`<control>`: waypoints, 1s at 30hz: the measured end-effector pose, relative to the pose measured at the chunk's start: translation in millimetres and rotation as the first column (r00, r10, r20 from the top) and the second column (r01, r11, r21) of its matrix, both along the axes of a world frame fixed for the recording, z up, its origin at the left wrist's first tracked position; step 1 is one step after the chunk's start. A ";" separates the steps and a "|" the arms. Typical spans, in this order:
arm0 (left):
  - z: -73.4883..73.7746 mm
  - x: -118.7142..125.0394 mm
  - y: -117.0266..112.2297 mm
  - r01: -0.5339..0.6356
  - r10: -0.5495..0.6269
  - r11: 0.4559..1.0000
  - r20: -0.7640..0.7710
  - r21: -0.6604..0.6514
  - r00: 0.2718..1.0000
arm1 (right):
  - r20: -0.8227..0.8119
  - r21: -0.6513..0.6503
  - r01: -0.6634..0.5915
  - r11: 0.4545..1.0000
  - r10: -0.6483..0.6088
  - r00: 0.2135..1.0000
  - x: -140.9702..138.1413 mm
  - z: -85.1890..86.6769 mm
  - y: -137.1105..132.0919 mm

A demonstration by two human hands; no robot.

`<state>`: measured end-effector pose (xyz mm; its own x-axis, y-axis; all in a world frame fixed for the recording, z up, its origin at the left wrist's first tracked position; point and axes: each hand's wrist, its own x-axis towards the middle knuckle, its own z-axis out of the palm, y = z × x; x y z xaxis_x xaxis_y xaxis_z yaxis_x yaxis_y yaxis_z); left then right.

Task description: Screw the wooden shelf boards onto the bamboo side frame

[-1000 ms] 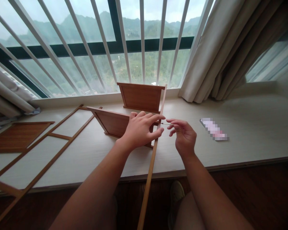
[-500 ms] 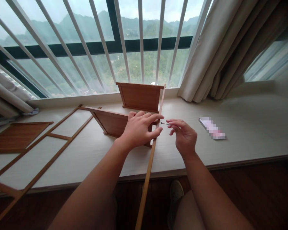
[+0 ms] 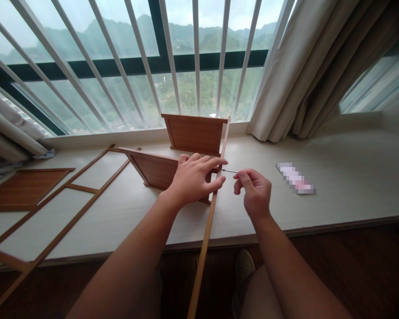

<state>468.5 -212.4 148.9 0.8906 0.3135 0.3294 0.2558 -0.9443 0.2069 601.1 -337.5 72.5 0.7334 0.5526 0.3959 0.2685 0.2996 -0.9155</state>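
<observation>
My left hand (image 3: 194, 179) rests over the end of a brown wooden panel (image 3: 156, 170), gripping it where it meets a long narrow wooden rail (image 3: 204, 246). Its index finger and thumb reach past the rail, one on each side of the joint. My right hand (image 3: 256, 190) is closed in a pinch on a thin metal hex key (image 3: 232, 171). The key's far tip meets a small screw head at the rail's outer side, between my left index finger and thumb. A second wooden panel (image 3: 196, 135) stands farther back, joined to the same rail. The panel's lower part is hidden behind my left hand.
At the left a ladder-like wooden frame (image 3: 83, 188) lies across the pale sill (image 3: 346, 177), overhanging its front edge. A loose wooden panel (image 3: 29, 188) lies beyond it. A blurred pink-and-white packet (image 3: 295, 179) is at the right. Window bars (image 3: 196, 57) and a curtain (image 3: 286, 88) stand behind.
My right hand has shifted its grip on the hex key, its fingers rolling round and drawing slightly back along the shaft. My left hand and the panels stay put.
</observation>
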 end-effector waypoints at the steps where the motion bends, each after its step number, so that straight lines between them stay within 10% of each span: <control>1: -0.1 -0.1 0.1 0.001 -0.001 1.000 0.002 0.000 1.000 | 0.007 0.005 0.009 1.000 -0.009 1.000 -0.2 0.3 0.2; 30: -2.8 -0.6 2.1 0.007 -0.007 1.000 0.022 0.006 1.000 | 0.504 0.011 0.019 1.000 -0.022 0.864 22.5 -10.4 -1.0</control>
<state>467.8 -210.3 146.2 0.8852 0.3051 0.3512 0.2445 -0.9473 0.2068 623.6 -338.5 62.2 0.4445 0.5362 0.7176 0.6987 0.2937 -0.6523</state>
